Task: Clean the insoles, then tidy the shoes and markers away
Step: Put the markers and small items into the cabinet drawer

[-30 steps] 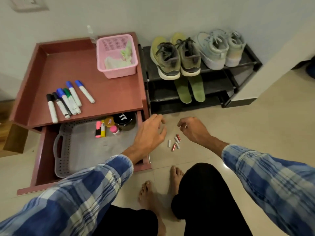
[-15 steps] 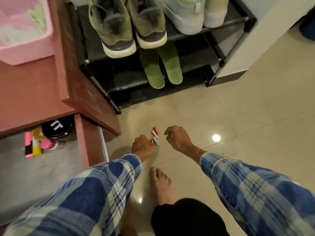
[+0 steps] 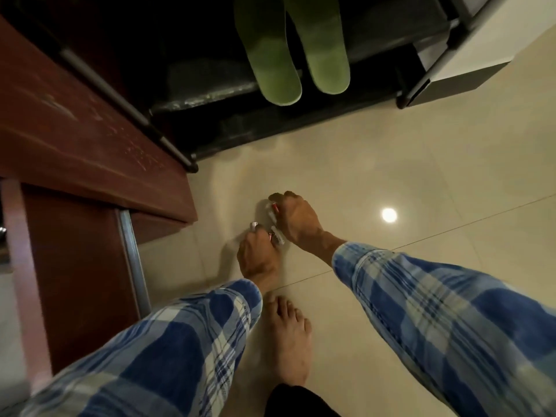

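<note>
Head view, one entry: both hands are now working at the centre of the frame on the pale tiled floor [image 3: 421, 164], where a second ago they were only reaching over it; the camera is dipping much closer and lower, so the markers, the shoes and the pink basket seen a second ago are falling out of frame. Left hand [image 3: 259, 260], lower centre: fingers are curling down around one or two of the small red-and-white batteries [image 3: 278, 238], one silver end showing past the fingertips; the grip is narrow and appears to be holding them. Right hand [image 3: 296, 219], just above and to the right: fingers are curling narrowly over further batteries, a red one showing at the thumb; whether it is lifting or only touching them I cannot tell. Green insoles [image 3: 296, 46], upper centre: a pair is hanging side by side over the edge of a shelf of the dark shoe rack [image 3: 210, 88], well apart from both hands. Red-brown table [image 3: 75, 121], left: its edge and open drawer side are filling the left of the frame. Bare foot [image 3: 288, 335], lower centre. Judgement: the person is gathering loose batteries first, so the cleaning of the insoles and the putting away of shoes and markers are not yet started.
</note>
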